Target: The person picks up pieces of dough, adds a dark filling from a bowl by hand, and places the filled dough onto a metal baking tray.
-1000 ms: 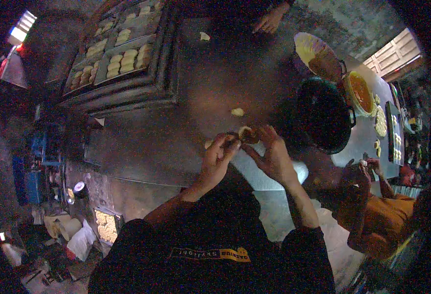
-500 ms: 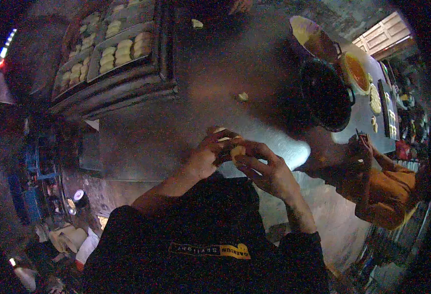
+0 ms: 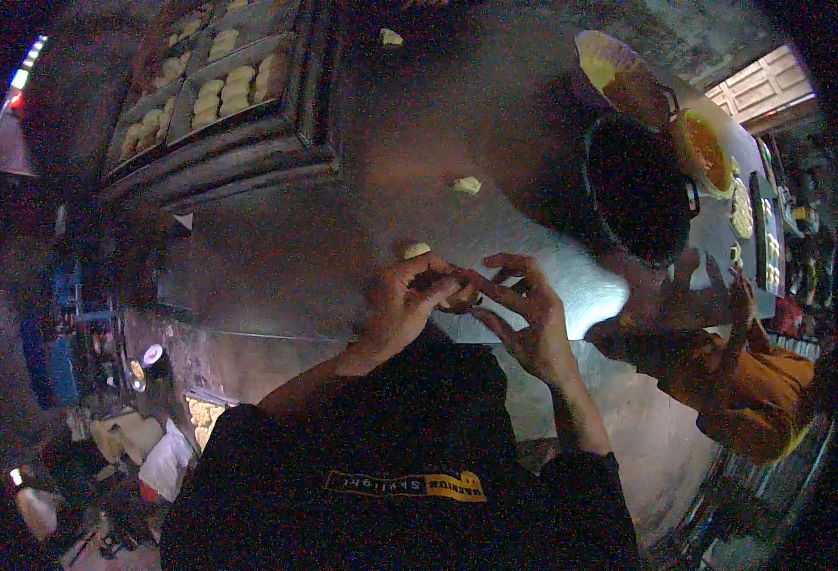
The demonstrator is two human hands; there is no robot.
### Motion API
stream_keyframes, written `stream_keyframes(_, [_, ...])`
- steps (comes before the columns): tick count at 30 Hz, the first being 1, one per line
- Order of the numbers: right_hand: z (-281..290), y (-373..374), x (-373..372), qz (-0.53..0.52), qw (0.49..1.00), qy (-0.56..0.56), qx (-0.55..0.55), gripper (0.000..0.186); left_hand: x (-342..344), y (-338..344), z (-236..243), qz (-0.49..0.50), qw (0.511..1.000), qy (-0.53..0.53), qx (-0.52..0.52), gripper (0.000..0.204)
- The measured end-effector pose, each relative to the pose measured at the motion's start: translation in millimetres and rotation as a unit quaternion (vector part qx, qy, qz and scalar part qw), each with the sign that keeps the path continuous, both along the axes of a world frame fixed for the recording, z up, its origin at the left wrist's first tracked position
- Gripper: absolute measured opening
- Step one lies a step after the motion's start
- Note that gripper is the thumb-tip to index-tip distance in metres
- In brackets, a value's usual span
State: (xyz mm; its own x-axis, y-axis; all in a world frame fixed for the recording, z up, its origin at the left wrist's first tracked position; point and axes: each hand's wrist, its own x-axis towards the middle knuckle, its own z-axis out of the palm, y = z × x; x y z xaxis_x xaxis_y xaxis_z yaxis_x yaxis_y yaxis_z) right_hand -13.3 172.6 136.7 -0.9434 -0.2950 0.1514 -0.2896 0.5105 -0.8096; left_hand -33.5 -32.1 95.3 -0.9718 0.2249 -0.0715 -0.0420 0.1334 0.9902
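Steel table (image 3: 343,257): hands pinch dough piece (image 3: 459,297) together; loose lumps, black pot (image 3: 640,186) beyond.

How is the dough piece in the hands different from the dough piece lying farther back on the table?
The small pale dough piece between the hands is pinched by fingers of the left hand and right hand, mostly hidden; the pale dough lump on the grey metal table lies alone, untouched and fully visible. The held one is off the table. Both are pale and small.
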Motion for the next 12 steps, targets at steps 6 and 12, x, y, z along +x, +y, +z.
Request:
stream_keyframes(6, [-16.4, 23.7, -14.4, 0.016, 0.996, 0.034, 0.076, 0.038, 29.9, 26.7, -47.4, 0.007, 0.970, -0.141, 0.199, 0.028])
stream_keyframes(12, [-27.3, 68.7, -22.0, 0.143, 0.988, -0.039, -0.043, 0.025, 7.1, 49.0, -19.6, -0.077, 0.912, -0.334, 0.227, 0.054])
